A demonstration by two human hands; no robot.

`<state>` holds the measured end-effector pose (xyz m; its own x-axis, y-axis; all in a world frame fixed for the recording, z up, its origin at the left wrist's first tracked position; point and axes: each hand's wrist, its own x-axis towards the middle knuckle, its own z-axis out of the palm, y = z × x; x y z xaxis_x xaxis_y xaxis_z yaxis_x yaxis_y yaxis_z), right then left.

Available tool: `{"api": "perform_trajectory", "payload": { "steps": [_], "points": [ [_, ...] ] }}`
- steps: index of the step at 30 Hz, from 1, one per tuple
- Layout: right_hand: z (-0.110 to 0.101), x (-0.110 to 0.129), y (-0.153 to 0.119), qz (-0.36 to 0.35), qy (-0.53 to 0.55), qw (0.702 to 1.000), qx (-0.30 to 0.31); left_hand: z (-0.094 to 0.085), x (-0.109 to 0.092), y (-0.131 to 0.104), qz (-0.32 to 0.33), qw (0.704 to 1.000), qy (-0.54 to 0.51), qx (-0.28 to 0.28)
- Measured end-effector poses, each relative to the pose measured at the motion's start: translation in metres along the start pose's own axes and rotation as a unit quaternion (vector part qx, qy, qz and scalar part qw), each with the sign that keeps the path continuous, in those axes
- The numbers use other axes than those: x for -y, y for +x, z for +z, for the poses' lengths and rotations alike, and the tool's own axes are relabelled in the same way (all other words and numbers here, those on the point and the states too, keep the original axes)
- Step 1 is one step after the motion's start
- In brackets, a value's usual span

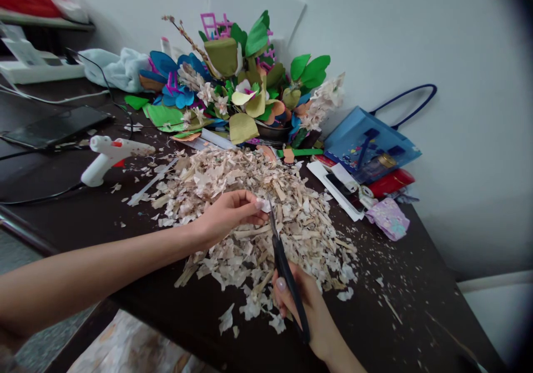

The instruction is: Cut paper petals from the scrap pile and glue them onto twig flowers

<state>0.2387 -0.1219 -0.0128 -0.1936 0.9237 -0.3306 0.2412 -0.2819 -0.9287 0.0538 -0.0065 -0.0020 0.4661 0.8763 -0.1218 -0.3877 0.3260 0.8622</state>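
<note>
My left hand (pixel 233 215) pinches a small pale scrap (pixel 264 205) between thumb and fingers, over a wide heap of dry whitish flakes (pixel 308 223). Black-handled scissors (pixel 285 267) are in my right hand (pixel 303 306), their blades pointing away from me and their tips beside the scrap. Whether the blades touch it, I cannot tell. The heap lies on the dark table (pixel 175 317), with loose flakes along its near edge.
A white glue gun (pixel 104 159) stands at the left, near a dark phone (pixel 58 127). Behind the heap is a colourful bunch of craft flowers (pixel 250 84). At the right are a blue bag (pixel 370 140), a red item (pixel 391 182) and a lilac cloth (pixel 388 218).
</note>
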Motion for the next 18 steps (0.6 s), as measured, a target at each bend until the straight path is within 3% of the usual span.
{"api": "perform_trajectory", "payload": {
  "steps": [18],
  "points": [
    [0.002, -0.0008, -0.0004, 0.002, -0.009, 1.0, -0.004, 0.0052, 0.0028, -0.0035, 0.016, 1.0, 0.007, -0.02]
  ]
}}
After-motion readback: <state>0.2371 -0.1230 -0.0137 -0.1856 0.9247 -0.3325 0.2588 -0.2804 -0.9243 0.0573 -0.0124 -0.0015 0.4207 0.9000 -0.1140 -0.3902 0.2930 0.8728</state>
